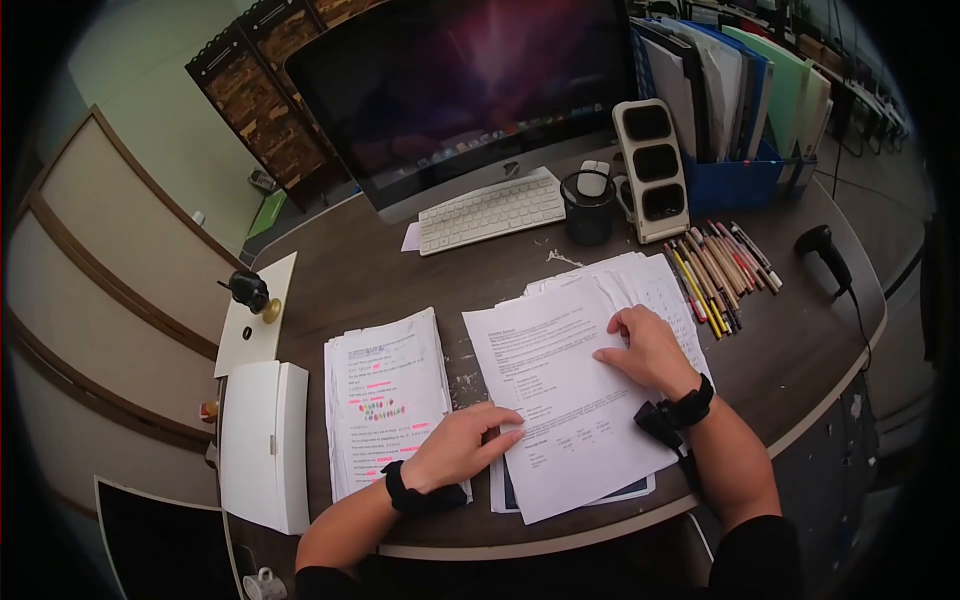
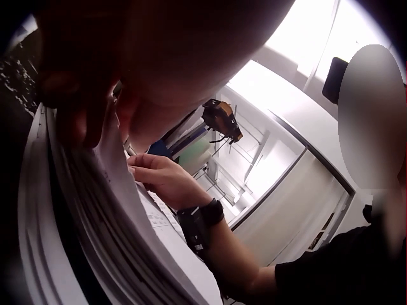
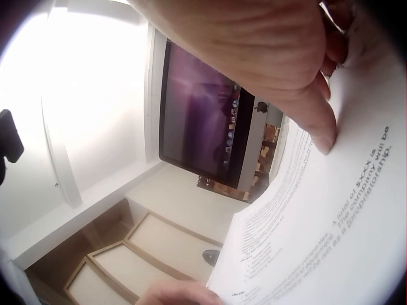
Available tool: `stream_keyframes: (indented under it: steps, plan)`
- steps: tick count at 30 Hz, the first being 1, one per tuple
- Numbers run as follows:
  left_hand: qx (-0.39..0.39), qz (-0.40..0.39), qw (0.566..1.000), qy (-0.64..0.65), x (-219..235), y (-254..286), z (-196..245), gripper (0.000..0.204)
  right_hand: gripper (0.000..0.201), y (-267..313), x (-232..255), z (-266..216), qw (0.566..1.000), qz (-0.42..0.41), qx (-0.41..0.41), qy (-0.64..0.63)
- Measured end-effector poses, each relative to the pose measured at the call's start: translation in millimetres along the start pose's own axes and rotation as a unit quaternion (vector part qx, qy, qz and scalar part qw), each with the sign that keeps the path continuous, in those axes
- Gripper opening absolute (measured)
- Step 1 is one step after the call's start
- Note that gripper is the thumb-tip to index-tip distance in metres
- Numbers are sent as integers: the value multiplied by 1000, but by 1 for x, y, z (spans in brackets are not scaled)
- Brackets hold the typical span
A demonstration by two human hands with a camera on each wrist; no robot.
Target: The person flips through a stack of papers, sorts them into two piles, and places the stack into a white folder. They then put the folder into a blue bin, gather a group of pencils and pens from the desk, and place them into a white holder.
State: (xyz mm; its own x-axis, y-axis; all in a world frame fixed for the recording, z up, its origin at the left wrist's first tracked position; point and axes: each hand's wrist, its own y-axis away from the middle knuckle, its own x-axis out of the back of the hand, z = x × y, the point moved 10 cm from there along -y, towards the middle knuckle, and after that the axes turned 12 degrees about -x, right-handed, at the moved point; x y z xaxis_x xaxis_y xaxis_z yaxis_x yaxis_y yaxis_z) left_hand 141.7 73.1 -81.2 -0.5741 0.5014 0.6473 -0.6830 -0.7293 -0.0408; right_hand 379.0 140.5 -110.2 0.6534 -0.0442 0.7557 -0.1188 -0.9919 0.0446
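Observation:
A printed paper sheet (image 1: 560,390) lies slanted on top of a thick paper stack (image 1: 640,275) at the middle of the desk. My left hand (image 1: 465,445) pinches its left edge near the lower part, thumb on the print. In the left wrist view, the fingers (image 2: 95,124) reach in at the edges of the stacked pages. Over the upper right side of the sheet, my right hand (image 1: 650,350) pinches the paper, its thumb (image 3: 324,136) lying on the printed face. Some of the right fingers are hidden behind the hand in the right wrist view.
Left of the sheet stands another paper stack (image 1: 385,400) with pink highlights. Pencils and pens (image 1: 725,270) lie to the right, beside a barcode scanner (image 1: 825,250). Behind are a keyboard (image 1: 490,215), a black mesh cup (image 1: 590,220) and a monitor (image 1: 470,90). A white box (image 1: 255,445) sits far left.

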Motion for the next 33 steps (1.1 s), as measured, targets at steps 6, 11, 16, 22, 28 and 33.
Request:
stream_keyframes:
  steps: [6, 11, 16, 22, 28, 33]
  plan:
    - [1, 67, 998, -7, 21, 8, 5, 17, 36, 0, 4, 2, 998, -13, -37, -48]
    - [58, 213, 969, 114, 81, 67, -43, 12, 38, -3, 5, 8, 993, -25, -85, -80]
    - [186, 271, 929, 169, 132, 134, -100, 19, 38, -2, 4, 3, 997, -9, -61, -48]
    - [217, 262, 932, 123, 138, 166, -143, 19, 41, -2, 3, 3, 998, -9, -54, -40]
    - [246, 170, 954, -14, 143, 157, -131, 27, 43, 1, 8, 3, 998, -20, -44, -50]
    - [196, 187, 915, -299, 159, 146, -98, 38, 40, 0, 10, 9, 993, -22, -51, -101]
